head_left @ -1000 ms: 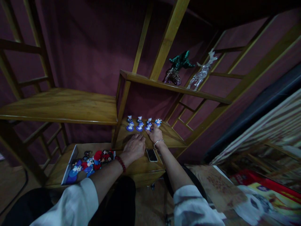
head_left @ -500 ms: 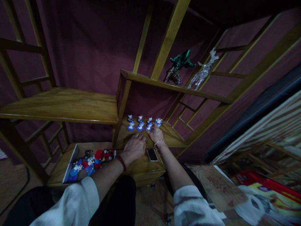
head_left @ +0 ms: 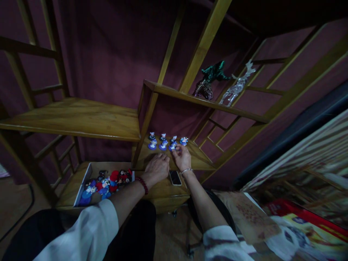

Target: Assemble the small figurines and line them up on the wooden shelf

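Note:
Small figurines stand in two rows on the low wooden shelf (head_left: 145, 159). In front are blue-and-white ones on round blue bases, such as the left figurine (head_left: 152, 144) and the middle figurine (head_left: 163, 145). My right hand (head_left: 182, 157), wearing a silver bangle, has thumb and fingers closed on the right-hand front figurine (head_left: 172, 146). Behind it stands another blue-and-white figurine (head_left: 184, 140). My left hand (head_left: 157, 167), with a red bead bracelet, rests palm down on the shelf edge before the rows. Its fingers are curled under, and whatever they may hold is hidden.
A shallow white box (head_left: 85, 183) of mixed figurines sits at lower left. Beside my right wrist lies a phone (head_left: 175, 178). An upper shelf (head_left: 187, 97) bears a green dragon-like statue (head_left: 213, 74) and a clear deer figure (head_left: 237, 85). Wooden posts frame the shelves.
My right hand has shifted slightly, uncovering more of the figurine at the right end. My left hand stays almost in place. The camera view has moved a little.

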`<state>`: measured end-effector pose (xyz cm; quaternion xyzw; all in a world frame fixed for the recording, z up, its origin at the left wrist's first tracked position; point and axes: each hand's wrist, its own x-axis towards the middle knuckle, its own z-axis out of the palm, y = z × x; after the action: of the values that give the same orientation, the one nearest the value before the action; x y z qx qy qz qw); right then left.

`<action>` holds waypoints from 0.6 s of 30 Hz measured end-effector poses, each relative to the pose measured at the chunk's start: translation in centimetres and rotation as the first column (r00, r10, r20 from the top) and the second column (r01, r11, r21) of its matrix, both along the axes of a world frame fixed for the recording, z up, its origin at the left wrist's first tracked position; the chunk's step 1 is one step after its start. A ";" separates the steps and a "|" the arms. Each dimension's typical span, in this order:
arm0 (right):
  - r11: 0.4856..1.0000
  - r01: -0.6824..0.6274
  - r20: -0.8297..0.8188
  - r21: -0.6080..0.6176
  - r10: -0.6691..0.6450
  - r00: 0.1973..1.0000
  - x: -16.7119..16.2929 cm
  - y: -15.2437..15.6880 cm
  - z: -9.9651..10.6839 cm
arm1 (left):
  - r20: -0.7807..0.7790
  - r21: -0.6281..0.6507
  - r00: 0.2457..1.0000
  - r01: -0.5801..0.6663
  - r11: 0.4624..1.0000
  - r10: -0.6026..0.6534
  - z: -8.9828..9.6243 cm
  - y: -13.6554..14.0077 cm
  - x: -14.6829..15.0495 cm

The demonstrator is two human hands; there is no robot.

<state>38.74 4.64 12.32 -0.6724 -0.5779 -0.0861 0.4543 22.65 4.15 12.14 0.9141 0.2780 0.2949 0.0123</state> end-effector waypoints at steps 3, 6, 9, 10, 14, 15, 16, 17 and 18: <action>0.994 -0.098 -0.038 -0.039 0.097 0.995 -0.9 0.0 0.1 | 0.019 -0.007 1.000 -0.009 1.000 0.009 0.0 0.0 0.0; 0.988 -0.130 -0.031 -0.078 0.128 0.991 -1.9 0.3 0.0 | 0.049 -0.031 0.999 -0.002 1.000 0.004 0.1 0.0 -0.2; 0.987 -0.128 -0.019 -0.096 0.127 0.992 -2.6 0.6 -0.1 | 0.089 -0.085 0.996 -0.012 0.996 0.019 0.2 0.1 -0.5; 0.987 -0.126 -0.018 -0.098 0.125 0.992 -2.8 0.6 -0.2 | 0.101 -0.106 0.994 -0.020 0.994 0.030 0.2 0.1 -0.7; 0.984 -0.126 -0.001 -0.123 0.127 0.992 -2.9 0.8 -0.1 | 0.135 -0.155 0.989 -0.040 0.987 0.062 0.4 0.0 -1.5; 0.983 -0.130 0.002 -0.131 0.131 0.991 -2.8 0.8 -0.1 | 0.137 -0.160 0.989 -0.040 0.986 0.062 0.4 -0.1 -1.7; 0.981 -0.132 0.002 -0.141 0.134 0.991 -2.7 0.8 -0.1 | 0.138 -0.165 0.988 -0.039 0.985 0.062 0.4 -0.1 -2.0; 0.979 -0.134 -0.002 -0.151 0.135 0.991 -2.7 0.9 -0.1 | 0.138 -0.170 0.989 -0.036 0.985 0.060 0.3 -0.1 -2.2; 0.978 -0.133 -0.008 -0.159 0.133 0.991 -2.7 0.9 -0.2 | 0.140 -0.175 0.989 -0.030 0.984 0.055 0.3 -0.2 -2.4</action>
<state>36.09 5.56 12.16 -0.6664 -0.6271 -0.0099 0.4032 20.27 3.99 12.40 0.8797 0.3204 0.3352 0.1051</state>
